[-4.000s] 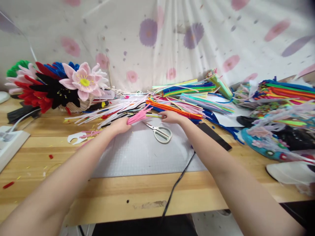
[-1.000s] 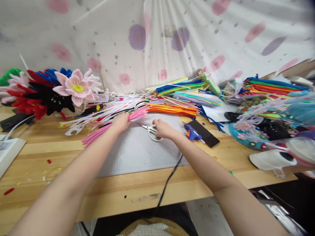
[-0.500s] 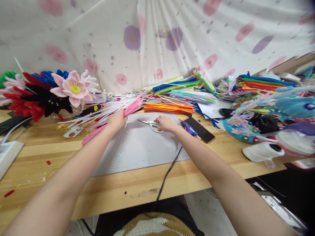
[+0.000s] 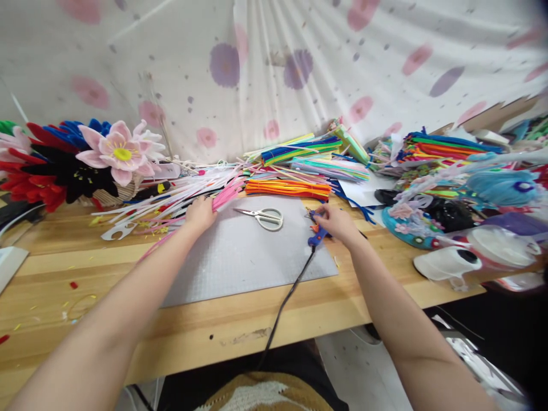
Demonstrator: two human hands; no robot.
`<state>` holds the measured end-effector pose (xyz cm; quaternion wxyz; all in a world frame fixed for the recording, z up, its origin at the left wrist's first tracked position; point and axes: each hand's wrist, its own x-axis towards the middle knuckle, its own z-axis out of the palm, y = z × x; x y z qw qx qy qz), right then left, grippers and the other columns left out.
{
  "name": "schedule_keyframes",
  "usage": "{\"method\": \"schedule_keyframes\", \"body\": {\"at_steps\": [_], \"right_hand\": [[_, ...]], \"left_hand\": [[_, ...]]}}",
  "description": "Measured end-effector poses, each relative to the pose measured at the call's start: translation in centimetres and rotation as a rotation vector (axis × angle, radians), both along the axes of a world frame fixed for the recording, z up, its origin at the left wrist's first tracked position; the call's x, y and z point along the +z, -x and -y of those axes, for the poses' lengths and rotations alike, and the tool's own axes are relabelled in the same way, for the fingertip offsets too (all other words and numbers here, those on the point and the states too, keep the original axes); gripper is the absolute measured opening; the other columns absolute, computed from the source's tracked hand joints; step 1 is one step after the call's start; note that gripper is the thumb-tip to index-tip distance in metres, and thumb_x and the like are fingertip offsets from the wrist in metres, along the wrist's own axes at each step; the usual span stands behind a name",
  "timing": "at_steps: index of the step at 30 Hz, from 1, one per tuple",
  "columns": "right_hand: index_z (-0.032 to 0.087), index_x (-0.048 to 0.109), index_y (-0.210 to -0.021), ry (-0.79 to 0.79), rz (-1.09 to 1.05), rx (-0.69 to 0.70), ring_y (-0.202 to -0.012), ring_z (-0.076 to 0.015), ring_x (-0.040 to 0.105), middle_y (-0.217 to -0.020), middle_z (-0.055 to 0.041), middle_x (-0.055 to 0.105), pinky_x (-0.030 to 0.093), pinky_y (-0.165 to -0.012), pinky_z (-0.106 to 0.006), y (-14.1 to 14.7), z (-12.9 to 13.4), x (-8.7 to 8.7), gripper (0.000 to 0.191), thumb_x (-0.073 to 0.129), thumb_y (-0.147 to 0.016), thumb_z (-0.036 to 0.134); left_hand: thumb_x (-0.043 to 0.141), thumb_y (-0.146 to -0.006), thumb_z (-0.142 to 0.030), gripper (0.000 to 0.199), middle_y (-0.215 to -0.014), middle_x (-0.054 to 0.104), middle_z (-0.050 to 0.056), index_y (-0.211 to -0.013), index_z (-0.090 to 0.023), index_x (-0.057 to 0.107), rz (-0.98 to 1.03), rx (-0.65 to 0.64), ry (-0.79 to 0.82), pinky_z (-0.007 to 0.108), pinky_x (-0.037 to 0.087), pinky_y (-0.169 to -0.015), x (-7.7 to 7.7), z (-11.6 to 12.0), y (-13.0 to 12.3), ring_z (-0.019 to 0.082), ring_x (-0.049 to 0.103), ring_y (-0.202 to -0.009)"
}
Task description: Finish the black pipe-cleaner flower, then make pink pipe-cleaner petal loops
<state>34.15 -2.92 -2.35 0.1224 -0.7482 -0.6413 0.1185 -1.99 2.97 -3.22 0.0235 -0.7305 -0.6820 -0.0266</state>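
My left hand (image 4: 200,213) is closed around a bundle of pink pipe cleaners (image 4: 226,193) at the back left of the grey cutting mat (image 4: 240,257). Their thin tails stick out to the left, under my wrist. On the mat's right side, my right hand (image 4: 336,222) has its fingers on a blue hot glue gun (image 4: 315,237) with an orange part showing; a black cord runs from it to the front edge. Between the hands lie scissors (image 4: 268,218) with pale handles, blades to the left, touched by neither hand.
Behind the mat lie an orange pipe cleaner bundle (image 4: 286,188) and several other colours. Fuzzy flowers (image 4: 122,151) stand at the left. A white cylinder (image 4: 445,265) and a blue fuzzy piece (image 4: 492,187) are at the right. The cord (image 4: 280,308) crosses the front.
My right hand has let go of the scissors, leaving them on the mat, and has moved right onto the glue gun, which is now over the mat. My left hand stays with the pink pipe cleaners.
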Motion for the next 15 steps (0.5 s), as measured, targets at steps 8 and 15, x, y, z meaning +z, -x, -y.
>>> {"method": "schedule_keyframes", "body": {"at_steps": [8,15], "right_hand": [[0.010,0.014,-0.145,0.191,0.131,-0.215,-0.102,-0.0346,0.060,-0.112,-0.0212,0.061,0.043,-0.083,-0.043,2.6,3.4,-1.5,0.082,0.041,-0.083,0.057],[0.014,0.026,-0.138,-0.011,-0.129,-0.360,-0.098,-0.0287,0.063,-0.106,-0.0157,0.065,0.045,-0.082,-0.037,2.4,4.3,-0.9,0.069,0.048,-0.079,0.041]], "left_hand": [[0.049,-0.080,-0.024,0.030,-0.108,0.058,0.017,-0.105,-0.012,0.057,-0.078,-0.220,-0.091,0.038,0.041,-0.085,-0.8,1.2,-1.6,0.030,0.055,-0.103],[0.045,-0.082,-0.022,0.026,-0.105,0.059,0.014,-0.104,-0.014,0.056,-0.087,-0.406,-0.134,0.037,0.040,-0.087,-1.0,2.2,-2.0,0.026,0.055,-0.103]]}}
